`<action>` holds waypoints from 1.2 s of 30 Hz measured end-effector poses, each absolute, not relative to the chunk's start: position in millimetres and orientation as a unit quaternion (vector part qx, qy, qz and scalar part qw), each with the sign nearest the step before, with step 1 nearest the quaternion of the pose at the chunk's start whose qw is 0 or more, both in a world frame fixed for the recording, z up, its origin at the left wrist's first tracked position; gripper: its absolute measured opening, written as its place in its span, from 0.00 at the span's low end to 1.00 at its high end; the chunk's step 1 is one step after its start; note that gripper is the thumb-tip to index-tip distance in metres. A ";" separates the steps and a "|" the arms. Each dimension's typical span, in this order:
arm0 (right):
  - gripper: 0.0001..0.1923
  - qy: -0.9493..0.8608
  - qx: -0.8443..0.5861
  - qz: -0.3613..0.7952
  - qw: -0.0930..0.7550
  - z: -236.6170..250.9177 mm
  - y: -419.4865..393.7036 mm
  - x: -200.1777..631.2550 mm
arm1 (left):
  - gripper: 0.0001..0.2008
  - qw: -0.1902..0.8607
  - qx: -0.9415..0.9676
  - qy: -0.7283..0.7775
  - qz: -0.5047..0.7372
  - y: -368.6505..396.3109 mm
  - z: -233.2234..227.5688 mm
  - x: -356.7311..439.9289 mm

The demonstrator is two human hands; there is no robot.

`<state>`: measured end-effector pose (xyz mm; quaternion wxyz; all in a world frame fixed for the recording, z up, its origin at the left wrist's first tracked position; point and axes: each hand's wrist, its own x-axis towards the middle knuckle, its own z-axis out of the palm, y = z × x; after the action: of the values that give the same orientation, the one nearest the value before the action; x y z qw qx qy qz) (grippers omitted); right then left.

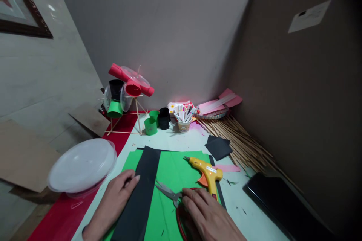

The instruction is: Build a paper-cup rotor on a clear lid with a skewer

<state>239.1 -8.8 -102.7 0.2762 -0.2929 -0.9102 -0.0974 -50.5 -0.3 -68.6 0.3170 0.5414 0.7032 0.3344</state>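
The right hand [206,212] partly covers red-handled metal scissors [174,196] on a bright green sheet [175,163]; the left hand [118,196], curled, touches a long black paper strip [145,188]. I cannot tell whether either grip pinches. Beyond lies a yellow plastic glue gun [209,175]; farther, a patterned cup [184,127] of white markers [183,113].

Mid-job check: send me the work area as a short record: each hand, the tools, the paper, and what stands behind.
Left hand: at the left edge of the black strip, thumb over it; grip unclear
Right hand: over the handles of the scissors; grip unclear
Scissors: blades pointing left, toward the strip
Strip: lying across the green sheet
Glue gun: on its side, beyond the right hand, nozzle pointing left
Behind: cup of markers; bundle of sticks to its right
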 end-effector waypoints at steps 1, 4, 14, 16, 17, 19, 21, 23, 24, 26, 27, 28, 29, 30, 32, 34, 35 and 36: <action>0.16 -0.911 -0.289 -0.096 0.277 -100.0 -7.5 238.9 | 0.18 0.302 0.556 0.707 0.316 -0.9 -69.2 -50.5; 0.11 -0.923 -0.299 -0.056 0.238 -69.3 4.4 232.7 | 0.17 0.246 0.609 0.723 0.215 -4.0 -70.0 -48.9; 0.18 -0.859 -0.504 0.012 0.092 3.8 178.6 128.3 | 0.18 0.120 0.642 0.757 -0.019 -9.7 -58.7 -35.3; 0.18 -0.847 -0.524 0.022 0.092 -3.3 203.7 112.9 | 0.18 0.123 0.636 0.762 -0.021 -8.7 -60.4 -36.1; 0.18 -0.843 -0.530 0.029 0.089 -7.4 212.6 108.0 | 0.18 0.127 0.632 0.764 -0.020 -8.2 -61.7 -37.0; 0.18 -0.839 -0.536 0.044 0.082 -15.8 224.4 103.2 | 0.18 0.132 0.631 0.765 -0.013 -7.3 -64.7 -39.1; 0.18 -0.838 -0.536 0.061 0.080 -23.5 230.4 102.9 | 0.18 0.135 0.631 0.764 -0.002 -6.9 -67.2 -41.0; 0.18 -0.837 -0.535 0.078 0.089 -28.7 232.0 104.5 | 0.18 0.141 0.632 0.762 0.007 -7.1 -68.4 -41.9; 0.18 -0.835 -0.534 0.087 0.099 -29.7 231.3 105.4 | 0.18 0.145 0.630 0.763 0.010 -7.3 -68.6 -42.1; 0.18 -0.832 -0.530 0.109 0.126 -27.1 225.9 108.1 | 0.16 0.148 0.628 0.763 0.026 -7.5 -68.4 -42.6; 0.18 -0.830 -0.525 0.123 0.143 -23.1 220.8 110.2 | 0.15 0.149 0.627 0.763 0.043 -7.5 -68.3 -43.1; 0.18 -0.828 -0.518 0.139 0.164 -17.4 213.8 113.3 | 0.15 0.147 0.625 0.764 0.069 -7.5 -68.1 -43.8; 0.17 -0.827 -0.506 0.158 0.186 -10.4 204.8 117.5 | 0.15 0.144 0.621 0.764 0.105 -7.4 -67.7 -44.6; 0.16 -0.827 -0.489 0.182 0.209 -2.5 194.0 123.0 | 0.15 0.141 0.615 0.762 0.150 -7.5 -66.9 -45.4; 0.15 -0.828 -0.436 0.248 0.249 13.2 167.8 137.5 | 0.15 0.152 0.589 0.748 0.265 -8.4 -63.1 -46.1; 0.17 -0.824 -0.358 0.341 0.276 23.9 139.5 154.2 | 0.16 0.215 0.548 0.707 0.392 -11.4 -56.1 -45.1; 0.19 -0.816 -0.319 0.390 0.284 26.1 126.3 162.3 | 0.16 0.270 0.523 0.670 0.453 -13.8 -51.8 -43.9; 0.21 -0.804 -0.284 0.435 0.290 26.0 114.2 169.6 | 0.18 0.336 0.495 0.622 0.506 -16.5 -47.4 -42.3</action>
<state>169.6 114.2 26.0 0.2899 -0.2841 -0.8040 0.4345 -42.3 -16.5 -47.4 0.3356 0.4952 0.6215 0.5058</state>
